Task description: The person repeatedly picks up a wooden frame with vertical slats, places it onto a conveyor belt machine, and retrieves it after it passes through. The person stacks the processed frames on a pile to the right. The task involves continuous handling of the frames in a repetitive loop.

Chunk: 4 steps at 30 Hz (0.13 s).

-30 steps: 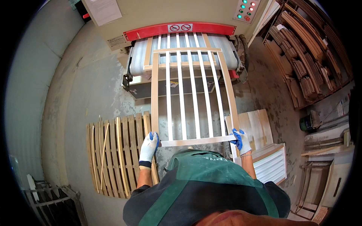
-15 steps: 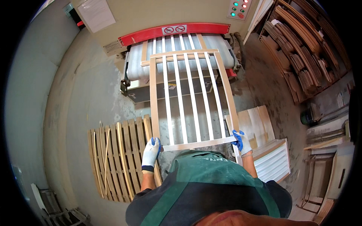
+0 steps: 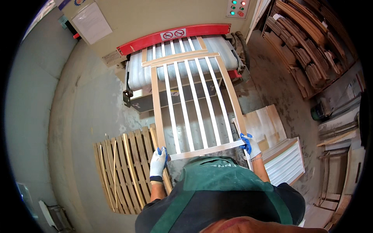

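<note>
I hold a slatted wooden frame (image 3: 157,105) with tan side rails and white slats. My left hand (image 3: 157,163), in a white and blue glove, is closed on its near left corner. On the near right corner, my gloved right hand (image 3: 251,146) grips the rail. The frame's far end is over the near part of a machine's conveyor belt (image 3: 136,75); whether it touches the belt I cannot tell. Just beyond it, a second slatted frame (image 3: 175,57) lies on the belt, its far part hidden under a red bar (image 3: 210,30).
A wooden pallet (image 3: 141,155) with loose sticks is on the floor at left. To the right stand a stack of white slatted frames (image 3: 286,167) and a board (image 3: 268,123). Racks of boards (image 3: 307,42) line the far right; a lit control panel (image 3: 237,7) is on the machine.
The second frame has slid farther under the red bar. The held frame's far end no longer overlaps it as before and lies behind its end rail. Both hands keep their grip; the view has shifted slightly.
</note>
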{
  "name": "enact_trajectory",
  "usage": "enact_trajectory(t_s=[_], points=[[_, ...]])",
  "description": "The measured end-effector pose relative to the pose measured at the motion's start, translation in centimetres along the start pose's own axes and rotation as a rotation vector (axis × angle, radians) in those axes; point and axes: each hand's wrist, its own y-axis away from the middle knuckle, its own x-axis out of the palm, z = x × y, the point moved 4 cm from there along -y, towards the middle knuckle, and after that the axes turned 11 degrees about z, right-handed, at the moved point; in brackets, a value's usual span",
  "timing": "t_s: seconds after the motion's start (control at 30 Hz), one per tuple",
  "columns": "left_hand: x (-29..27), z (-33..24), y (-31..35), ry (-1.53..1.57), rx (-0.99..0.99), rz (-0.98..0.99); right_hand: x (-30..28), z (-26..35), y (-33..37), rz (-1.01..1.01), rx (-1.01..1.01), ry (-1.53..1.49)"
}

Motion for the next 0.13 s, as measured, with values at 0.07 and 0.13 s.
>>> enact_trajectory(t_s=[0.07, 0.13], points=[[0.4, 0.3, -0.3, 0.375, -0.102, 0.061, -0.7, 0.3, -0.9, 0.017, -0.013, 0.108], [0.5, 0.1, -0.6, 0.165, -0.070, 0.026, -0.7, 1.9, -1.7, 0.035, 0.002, 0.172]])
